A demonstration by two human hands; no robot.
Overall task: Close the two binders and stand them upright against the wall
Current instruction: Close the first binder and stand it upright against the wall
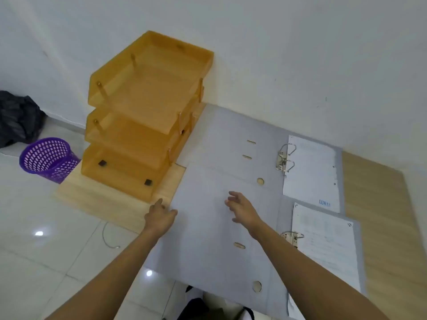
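Two grey lever-arch binders lie open and flat on the wooden table. The far binder [231,137] reaches the white wall [300,54], its metal rings [285,158] standing beside punched papers [312,174]. The near binder [208,239] overlaps the far one's front edge and holds its own rings [292,236] and papers [328,245]. My left hand [160,217] rests at the left edge of the near binder's open cover, thumb on the cover. My right hand [242,207] hovers over the same cover with fingers spread, holding nothing.
An orange three-tier letter tray [147,112] stands on the table [104,199] left of the binders, against the wall. On the tiled floor sit a purple mesh basket [48,158], a dark bag [18,118] and a thin wire [108,239]. Bare tabletop [379,204] lies right of the binders.
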